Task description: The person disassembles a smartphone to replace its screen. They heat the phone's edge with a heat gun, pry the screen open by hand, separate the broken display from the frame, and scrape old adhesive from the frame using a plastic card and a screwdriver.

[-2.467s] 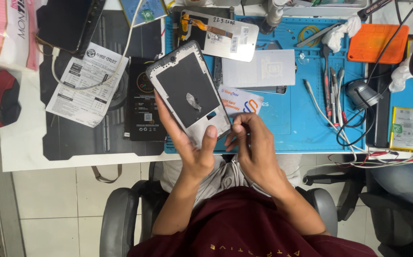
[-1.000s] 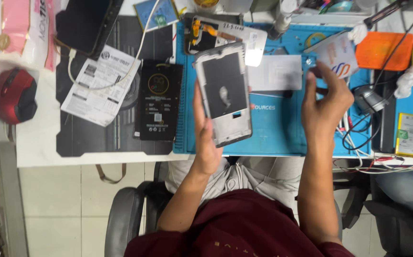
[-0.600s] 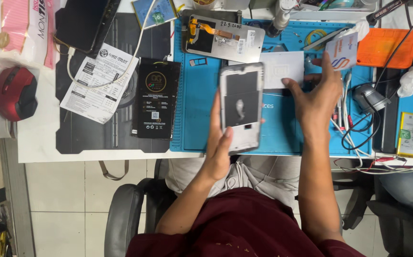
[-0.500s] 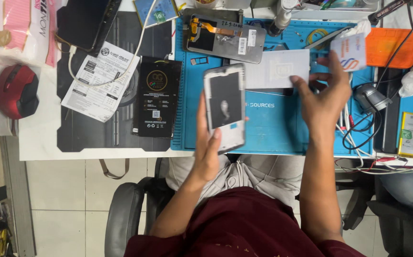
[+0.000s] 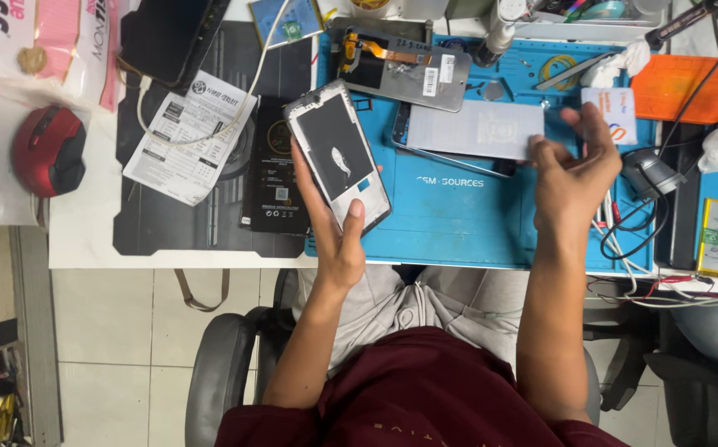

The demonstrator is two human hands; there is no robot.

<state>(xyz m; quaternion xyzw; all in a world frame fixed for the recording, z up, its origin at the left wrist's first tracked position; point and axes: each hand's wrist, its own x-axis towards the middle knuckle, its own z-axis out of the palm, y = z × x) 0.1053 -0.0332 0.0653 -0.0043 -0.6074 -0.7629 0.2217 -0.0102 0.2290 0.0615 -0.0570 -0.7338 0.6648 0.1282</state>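
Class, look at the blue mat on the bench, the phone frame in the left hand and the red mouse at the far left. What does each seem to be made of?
Blue mat: probably silicone or rubber, matte, with moulded compartments.
Phone frame, held in the left hand: likely plastic or metal, silvery rim, dull grey inner plate; the look leaves it open.
Red mouse: seemingly hard plastic, slightly glossy red shell with black trim.

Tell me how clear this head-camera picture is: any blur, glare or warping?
Head view: bright, even light and soft shadows. The left hand and the phone frame it holds look sharp; the right hand has slightly smeared fingertips near a white card. Pale glare lies on the grey panel on the blue mat. Desk edges bow slightly, a wide-lens effect.
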